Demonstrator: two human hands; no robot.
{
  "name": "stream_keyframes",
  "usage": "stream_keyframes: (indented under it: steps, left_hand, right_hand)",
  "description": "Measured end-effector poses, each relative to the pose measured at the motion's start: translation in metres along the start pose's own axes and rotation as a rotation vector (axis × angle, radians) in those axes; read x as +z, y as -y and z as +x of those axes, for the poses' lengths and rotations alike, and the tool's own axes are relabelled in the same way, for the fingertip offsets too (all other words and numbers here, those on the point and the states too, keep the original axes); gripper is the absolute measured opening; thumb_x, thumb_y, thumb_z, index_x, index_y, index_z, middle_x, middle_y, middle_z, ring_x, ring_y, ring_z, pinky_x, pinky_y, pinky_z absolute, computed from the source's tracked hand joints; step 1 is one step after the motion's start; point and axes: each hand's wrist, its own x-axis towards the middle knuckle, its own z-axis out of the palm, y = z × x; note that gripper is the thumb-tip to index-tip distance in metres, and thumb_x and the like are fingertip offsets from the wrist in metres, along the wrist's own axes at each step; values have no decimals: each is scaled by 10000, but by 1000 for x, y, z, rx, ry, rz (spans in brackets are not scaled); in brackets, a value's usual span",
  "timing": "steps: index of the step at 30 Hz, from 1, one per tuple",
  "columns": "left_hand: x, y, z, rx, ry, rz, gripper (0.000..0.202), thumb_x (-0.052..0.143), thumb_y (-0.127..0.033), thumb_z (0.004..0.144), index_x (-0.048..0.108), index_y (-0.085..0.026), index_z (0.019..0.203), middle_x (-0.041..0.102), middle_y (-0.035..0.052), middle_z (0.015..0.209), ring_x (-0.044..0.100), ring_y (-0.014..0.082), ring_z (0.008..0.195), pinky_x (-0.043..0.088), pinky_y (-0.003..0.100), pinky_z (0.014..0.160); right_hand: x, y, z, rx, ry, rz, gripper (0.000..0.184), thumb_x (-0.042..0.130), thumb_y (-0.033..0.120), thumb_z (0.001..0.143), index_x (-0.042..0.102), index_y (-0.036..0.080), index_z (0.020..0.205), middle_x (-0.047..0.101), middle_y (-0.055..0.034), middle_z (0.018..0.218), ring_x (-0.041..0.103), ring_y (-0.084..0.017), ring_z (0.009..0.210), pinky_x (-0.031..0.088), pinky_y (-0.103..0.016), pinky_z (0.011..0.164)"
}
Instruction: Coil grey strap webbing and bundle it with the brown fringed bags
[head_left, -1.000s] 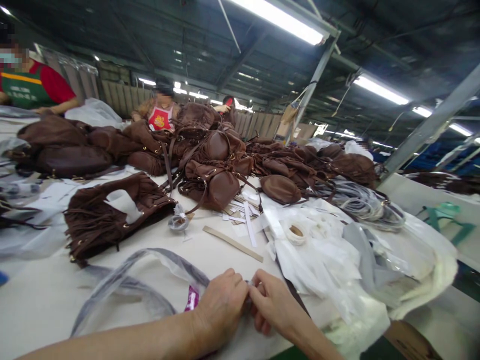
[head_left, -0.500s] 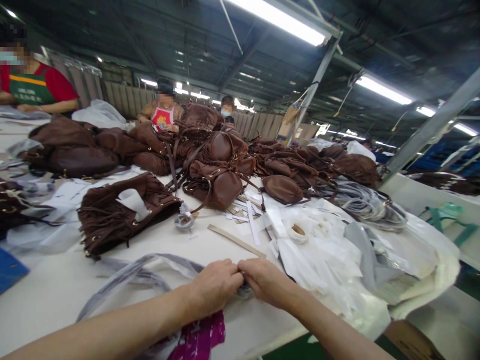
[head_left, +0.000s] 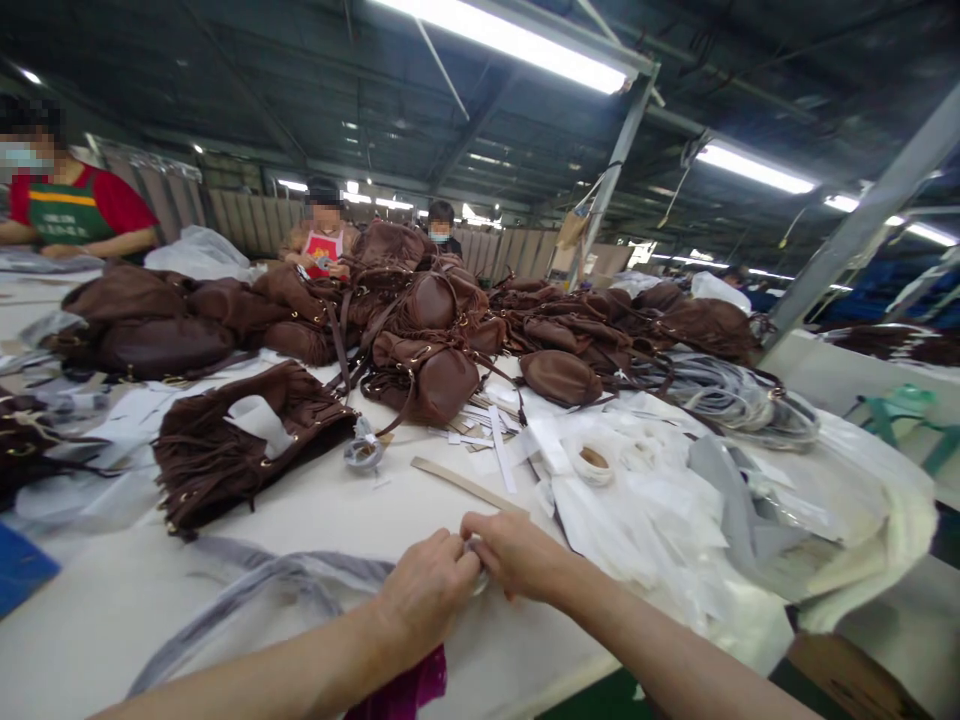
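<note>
My left hand (head_left: 431, 590) and my right hand (head_left: 514, 555) meet low in the middle of the view, fingers closed in a pinch. A small greyish, see-through piece (head_left: 477, 578) shows between them; most of it is hidden by the fingers. Beside my left forearm, a long grey strap-like length in clear plastic (head_left: 262, 580) curves over the table (head_left: 360, 530). Whether it runs into my hands cannot be made out. Under my left wrist lies something purple and shiny (head_left: 420, 685). A flat beige strip (head_left: 469, 485) rests just beyond my hands.
A brown fringed bag (head_left: 217, 450) with white paper lies at left, near a small clear roll (head_left: 363, 450). Brown bags (head_left: 427, 370) are heaped behind. White sheets (head_left: 645, 500) and a tape roll (head_left: 592, 463) spread at right, before coiled grey tubing (head_left: 727, 390). Co-workers (head_left: 90, 205) stand across the table.
My right hand's fingers have shifted slightly left and over the left hand's fingertips, and more of the greyish piece shows. Less of the purple thing is visible. The view has tilted up slightly.
</note>
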Motion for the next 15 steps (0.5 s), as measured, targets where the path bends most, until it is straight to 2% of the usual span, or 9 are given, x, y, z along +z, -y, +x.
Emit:
stream_keyframes:
  steps: [2,4,6,10,13,15]
  left_hand:
    - [4,-9,1,-66,25,4,153,487,-90,890,546,-167,1010,614,80,978,564,244,916,511,361,776]
    - [5,-12,-2,-17,20,-15,135,474,-100,905,537,-181,994,610,70,982,561,237,912,509,351,770]
    - [2,-6,-8,59,-10,-75,152,492,-105,899,516,-199,1016,609,47,986,556,217,902,498,327,779]
    - [-7,12,-18,54,-44,-149,240,508,-79,864,485,-203,1069,613,29,978,552,192,887,473,295,786]
    - [-10,17,-17,145,-63,-98,243,459,-49,863,504,-203,1046,613,34,957,539,194,882,461,290,781]
    - [-9,16,-15,184,-66,-63,327,451,-15,824,499,-198,1090,614,36,939,531,200,860,460,294,761]
  right_hand:
    - [7,1,-1,63,0,32,181,350,103,860,502,167,934,610,1,540,595,-171,512,394,-253,549]
    - [11,1,-5,91,-2,58,228,317,64,833,486,160,951,575,32,489,551,-147,424,370,-226,488]
    - [10,1,-8,64,-22,62,200,366,56,795,489,179,892,565,42,510,550,-133,449,361,-211,496]
    - [-2,3,-9,-41,-42,39,140,477,63,735,478,203,734,513,48,532,546,-133,529,339,-214,538]
    - [-7,5,-5,-63,-2,51,148,475,57,719,472,204,703,437,71,465,509,-121,454,318,-208,496]
    - [-6,3,-3,-51,33,80,147,456,60,729,482,205,719,409,86,425,490,-113,395,312,-194,454]
